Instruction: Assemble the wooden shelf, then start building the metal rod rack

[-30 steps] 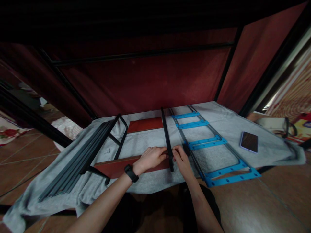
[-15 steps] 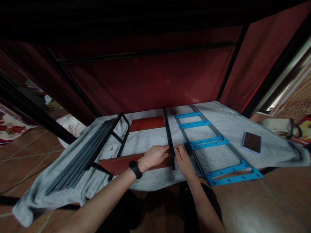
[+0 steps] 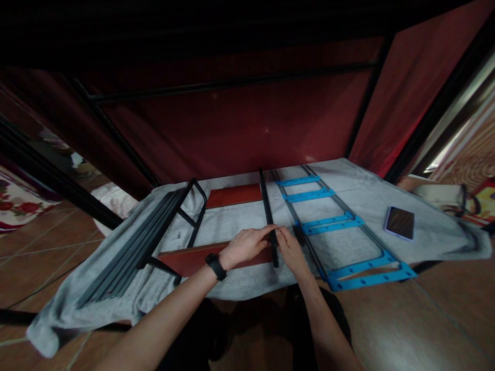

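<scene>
The long, narrow black bar looks like smooth painted metal with a low sheen, and so does the angular black tubular frame. The slim, straight grey tubes appear to be duller metal. Two flat reddish-brown boards look like smooth wood with a satin finish. The bright blue perforated strips look like matt plastic, the rumpled grey cloth softly napped, the dark rectangular phone screen glossy

Black bar, reddish board (grey cloth)
</scene>
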The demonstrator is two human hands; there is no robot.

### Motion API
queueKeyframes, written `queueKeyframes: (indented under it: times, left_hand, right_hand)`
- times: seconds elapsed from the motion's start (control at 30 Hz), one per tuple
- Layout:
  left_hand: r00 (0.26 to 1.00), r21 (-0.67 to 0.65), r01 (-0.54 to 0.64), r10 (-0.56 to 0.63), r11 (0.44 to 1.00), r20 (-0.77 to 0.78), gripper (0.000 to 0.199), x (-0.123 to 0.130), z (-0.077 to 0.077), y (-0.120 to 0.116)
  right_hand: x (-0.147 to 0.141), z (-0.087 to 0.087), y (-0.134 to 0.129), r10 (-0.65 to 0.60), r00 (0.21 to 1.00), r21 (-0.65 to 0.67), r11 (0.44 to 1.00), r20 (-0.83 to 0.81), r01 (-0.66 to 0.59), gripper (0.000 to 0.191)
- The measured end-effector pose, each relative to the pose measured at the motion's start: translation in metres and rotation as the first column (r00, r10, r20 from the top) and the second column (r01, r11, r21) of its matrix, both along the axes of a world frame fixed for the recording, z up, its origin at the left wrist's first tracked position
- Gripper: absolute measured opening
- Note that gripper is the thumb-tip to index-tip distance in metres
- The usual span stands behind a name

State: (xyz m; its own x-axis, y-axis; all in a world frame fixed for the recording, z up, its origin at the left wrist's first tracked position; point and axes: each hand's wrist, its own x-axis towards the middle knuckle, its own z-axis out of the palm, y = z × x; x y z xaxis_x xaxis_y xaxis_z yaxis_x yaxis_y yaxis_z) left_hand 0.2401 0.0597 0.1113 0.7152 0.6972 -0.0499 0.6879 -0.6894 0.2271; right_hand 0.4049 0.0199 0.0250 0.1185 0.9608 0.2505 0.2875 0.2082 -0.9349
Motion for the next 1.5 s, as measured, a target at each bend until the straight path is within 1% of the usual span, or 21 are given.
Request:
queueKeyframes:
  times: [0.13,0.33,0.57,0.77,0.93,1.1,1.33,1.43,1.5]
  left_hand:
    - [1.000,-0.004,-0.004,0.004,1.000,0.007,0.056,0.000,0.000,0.000]
    - [1.000,-0.015,-0.003,0.003,1.000,0.010,0.057,-0.001,0.000,-0.001]
    - [1.000,0.016,-0.002,0.002,1.000,0.004,0.059,-0.001,-0.005,0.002]
    - [1.000,0.016,0.008,-0.008,1.000,0.004,0.059,-0.003,-0.008,0.002]
    - [1.000,-0.007,0.013,-0.013,1.000,-0.005,0.059,-0.003,-0.006,0.003]
    - [1.000,-0.040,0.011,-0.010,0.999,0.012,0.058,-0.002,-0.003,0.003]
    - [0.999,-0.053,0.010,-0.008,0.999,0.034,0.060,-0.003,-0.002,0.003]
    - [1.000,-0.053,-0.001,0.002,0.999,0.016,0.059,-0.003,-0.001,0.003]
    - [1.000,-0.051,-0.007,0.007,0.999,0.003,0.060,-0.002,0.000,0.003]
  right_hand:
    - [0.000,0.001,0.000,-0.017,1.000,0.022,1.000,0.001,0.017,0.028]
    - [-0.001,0.001,0.001,-0.022,1.000,0.007,1.000,-0.021,0.022,0.029]
    - [-0.004,-0.001,0.005,-0.022,0.996,-0.019,1.000,-0.090,0.020,0.037]
    - [-0.005,-0.004,0.008,-0.024,0.991,-0.001,1.000,-0.135,0.024,0.039]
    - [-0.006,-0.006,0.010,-0.025,0.988,0.006,1.000,-0.151,0.026,0.040]
    - [-0.008,-0.008,0.008,-0.063,0.984,-0.012,0.998,-0.165,0.062,0.039]
    - [-0.010,-0.015,0.004,-0.050,0.960,-0.058,0.998,-0.276,0.035,0.039]
    - [-0.006,-0.024,0.001,-0.058,0.962,-0.050,0.998,-0.268,0.047,0.040]
    - [-0.001,-0.034,-0.001,-0.114,0.973,-0.024,0.993,-0.200,0.112,0.039]
